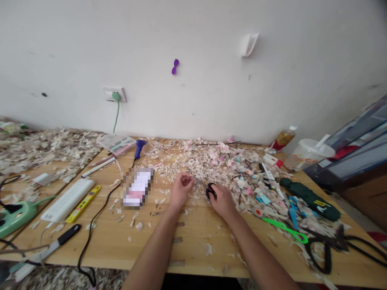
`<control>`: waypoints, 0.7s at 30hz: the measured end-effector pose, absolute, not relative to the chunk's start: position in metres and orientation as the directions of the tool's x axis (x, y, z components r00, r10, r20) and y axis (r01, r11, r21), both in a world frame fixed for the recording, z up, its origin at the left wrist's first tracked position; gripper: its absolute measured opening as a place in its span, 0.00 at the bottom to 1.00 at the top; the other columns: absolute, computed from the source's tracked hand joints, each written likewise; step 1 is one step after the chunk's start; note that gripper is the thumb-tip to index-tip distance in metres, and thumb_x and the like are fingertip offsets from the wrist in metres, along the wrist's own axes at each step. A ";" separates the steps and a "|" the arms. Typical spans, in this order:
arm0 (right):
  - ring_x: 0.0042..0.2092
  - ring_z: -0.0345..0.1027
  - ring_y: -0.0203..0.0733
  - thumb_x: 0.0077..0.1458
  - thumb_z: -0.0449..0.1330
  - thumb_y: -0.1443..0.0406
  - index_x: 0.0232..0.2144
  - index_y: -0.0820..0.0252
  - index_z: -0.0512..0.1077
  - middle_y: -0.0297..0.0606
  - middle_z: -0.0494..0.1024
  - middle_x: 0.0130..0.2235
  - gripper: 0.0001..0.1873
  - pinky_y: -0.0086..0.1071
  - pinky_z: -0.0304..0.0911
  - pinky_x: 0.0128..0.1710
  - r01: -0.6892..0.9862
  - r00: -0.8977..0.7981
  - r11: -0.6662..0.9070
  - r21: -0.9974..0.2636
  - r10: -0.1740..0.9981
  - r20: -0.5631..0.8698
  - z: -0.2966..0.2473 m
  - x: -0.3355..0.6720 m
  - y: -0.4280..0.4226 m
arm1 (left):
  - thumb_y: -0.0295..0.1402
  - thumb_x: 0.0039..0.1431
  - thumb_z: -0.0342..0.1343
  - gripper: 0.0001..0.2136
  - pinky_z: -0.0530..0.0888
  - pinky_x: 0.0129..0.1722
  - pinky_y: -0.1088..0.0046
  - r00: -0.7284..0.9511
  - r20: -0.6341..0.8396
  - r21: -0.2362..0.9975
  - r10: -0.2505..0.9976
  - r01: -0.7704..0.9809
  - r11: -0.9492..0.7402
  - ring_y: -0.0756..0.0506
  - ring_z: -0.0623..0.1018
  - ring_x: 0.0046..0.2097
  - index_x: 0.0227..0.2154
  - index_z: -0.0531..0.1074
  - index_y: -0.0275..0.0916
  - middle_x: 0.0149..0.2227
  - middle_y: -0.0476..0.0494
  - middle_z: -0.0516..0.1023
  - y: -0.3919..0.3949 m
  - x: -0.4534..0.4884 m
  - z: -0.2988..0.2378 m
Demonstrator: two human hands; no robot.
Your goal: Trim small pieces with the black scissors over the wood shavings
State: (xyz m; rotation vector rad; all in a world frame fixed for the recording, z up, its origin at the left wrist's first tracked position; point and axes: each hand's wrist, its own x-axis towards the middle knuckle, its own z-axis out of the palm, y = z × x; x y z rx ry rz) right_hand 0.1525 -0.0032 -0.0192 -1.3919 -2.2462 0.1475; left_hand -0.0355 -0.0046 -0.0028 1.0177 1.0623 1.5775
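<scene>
My right hand is closed around the black handles of a pair of scissors, whose blades point left toward my left hand. My left hand is curled in a pinch on a small pale piece that I cannot make out. Both hands rest on the wooden table at the near edge of a heap of pale petal-like scraps mixed with small pink flowers.
A phone lies left of my hands, with a black cable, a white case, a yellow cutter and a knife further left. On the right are green-handled scissors, a dark folded umbrella, a plastic cup and a bottle. A blue glue gun stands near the wall.
</scene>
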 end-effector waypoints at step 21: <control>0.41 0.65 0.44 0.54 0.53 0.67 0.35 0.58 0.68 0.38 0.73 0.34 0.07 0.35 0.53 0.43 0.772 -0.389 0.519 -0.367 0.842 0.373 -0.022 0.154 -0.005 | 0.32 0.44 0.65 0.13 0.67 0.33 0.78 -0.185 0.097 0.928 0.978 -0.337 -0.155 0.53 0.72 0.31 0.31 0.67 0.38 0.29 0.51 0.73 -0.009 -0.034 0.004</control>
